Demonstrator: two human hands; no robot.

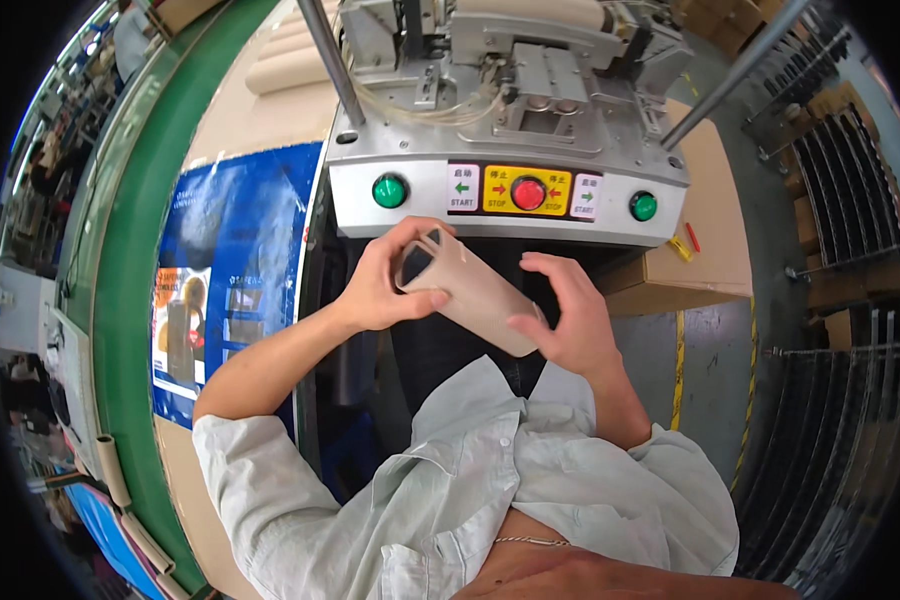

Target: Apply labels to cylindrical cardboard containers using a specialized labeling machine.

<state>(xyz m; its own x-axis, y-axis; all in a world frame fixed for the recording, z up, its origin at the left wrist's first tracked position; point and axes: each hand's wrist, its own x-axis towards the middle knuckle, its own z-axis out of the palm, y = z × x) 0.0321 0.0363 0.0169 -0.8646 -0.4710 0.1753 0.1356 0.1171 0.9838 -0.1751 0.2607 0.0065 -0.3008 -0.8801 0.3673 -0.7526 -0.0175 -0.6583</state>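
- Tan tube [485,297] hangs slantwise between both hands, in front of the machine and below its button panel; its upper-left end shows two dark openings.
- Left hand [390,280] is closed around that upper-left end, thumb across the near side, fingers over the far side.
- Right hand [578,322] is spread wide at the lower-right end, thumb against the tube, index finger raised clear of it; whether the other fingers touch it, I cannot tell.
- Button panel [420,195] carries a red button [528,194] in the middle and a green button near each end; metal machine [390,142] sits behind it.
- Blue printed sheet [255,190] lies on the worktop to the left, with tan rolls [285,70] beyond.
- Cardboard box [705,265] stands to the right, a small yellow item [681,248] on it.
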